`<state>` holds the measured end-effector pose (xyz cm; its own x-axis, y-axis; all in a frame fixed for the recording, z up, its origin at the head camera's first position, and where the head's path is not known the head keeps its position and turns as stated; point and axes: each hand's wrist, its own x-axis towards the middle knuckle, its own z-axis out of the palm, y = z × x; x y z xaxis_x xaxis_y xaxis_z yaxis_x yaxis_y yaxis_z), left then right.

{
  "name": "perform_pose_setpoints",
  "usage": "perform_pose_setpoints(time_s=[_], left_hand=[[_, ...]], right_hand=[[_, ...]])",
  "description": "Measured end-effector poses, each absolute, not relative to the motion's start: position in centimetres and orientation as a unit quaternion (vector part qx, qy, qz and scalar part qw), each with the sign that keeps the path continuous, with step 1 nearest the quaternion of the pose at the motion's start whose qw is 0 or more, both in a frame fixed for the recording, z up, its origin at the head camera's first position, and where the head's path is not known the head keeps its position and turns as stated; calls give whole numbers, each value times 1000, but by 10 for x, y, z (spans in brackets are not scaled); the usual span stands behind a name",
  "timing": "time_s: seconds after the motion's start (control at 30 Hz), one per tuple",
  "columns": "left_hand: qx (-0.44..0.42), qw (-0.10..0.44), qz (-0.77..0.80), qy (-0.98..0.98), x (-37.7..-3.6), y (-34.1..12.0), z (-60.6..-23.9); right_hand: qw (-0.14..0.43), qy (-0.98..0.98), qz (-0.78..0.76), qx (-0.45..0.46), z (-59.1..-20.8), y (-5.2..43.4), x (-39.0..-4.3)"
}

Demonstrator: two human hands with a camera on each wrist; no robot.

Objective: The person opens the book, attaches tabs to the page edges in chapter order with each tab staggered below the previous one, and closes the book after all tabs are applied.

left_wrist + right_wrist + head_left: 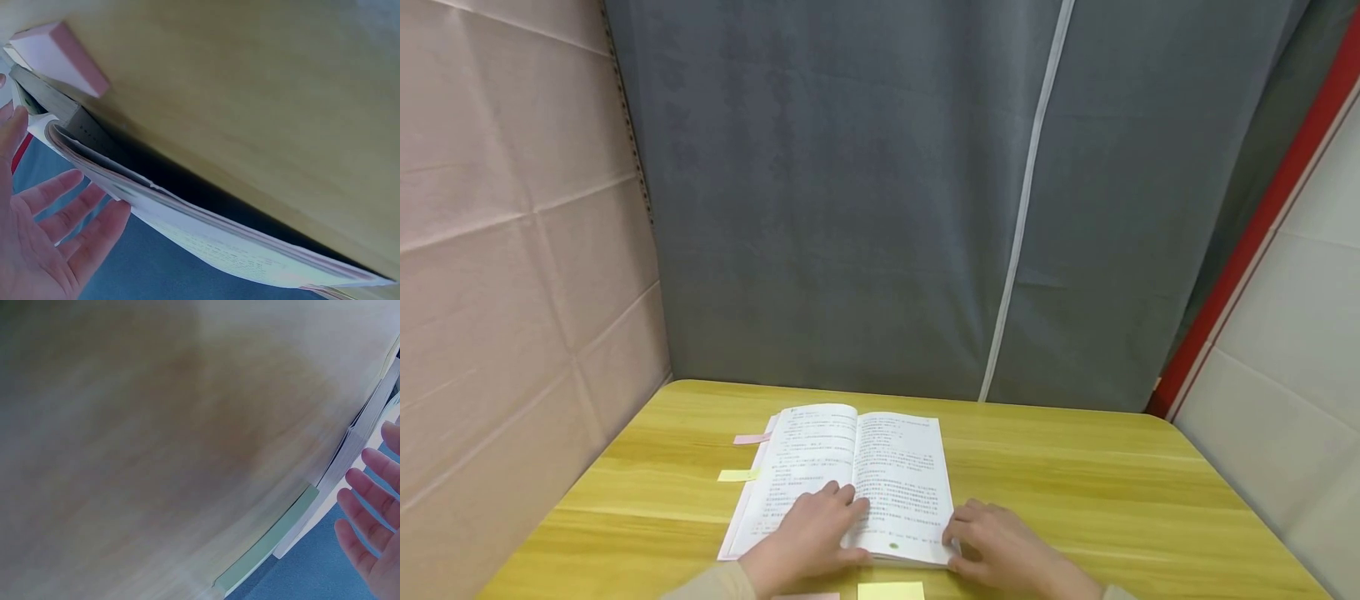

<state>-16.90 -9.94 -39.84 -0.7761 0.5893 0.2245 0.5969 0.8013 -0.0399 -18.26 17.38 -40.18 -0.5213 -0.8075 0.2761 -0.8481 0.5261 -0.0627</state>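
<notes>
Seen through my head camera, an open book lies on a yellow wood-grain table, left of centre, both pages covered in print. The person's left hand rests across the near part of the pages, beside the centre fold, fingers relaxed and clasping nothing; its thumb lies at the book's near edge. The right hand is at the near right corner, fingers loosely bent with the tips at the page edge; I see nothing gripped, and cannot tell how firmly they touch. A pink tab and, nearer, a yellow tab stick out from the left edge. Just nearer than the book sits a yellow pad, with a pink pad to its left, both partly cut off. A grey curtain hangs beyond the table's far edge.
</notes>
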Motion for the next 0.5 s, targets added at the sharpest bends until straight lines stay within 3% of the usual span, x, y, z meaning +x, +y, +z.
perform_pose_setpoints(time_s=[0.5], left_hand=[[-331, 136, -54, -932, -168, -112, -395]], right_hand=[[112, -865, 90, 480, -401, 174, -182]])
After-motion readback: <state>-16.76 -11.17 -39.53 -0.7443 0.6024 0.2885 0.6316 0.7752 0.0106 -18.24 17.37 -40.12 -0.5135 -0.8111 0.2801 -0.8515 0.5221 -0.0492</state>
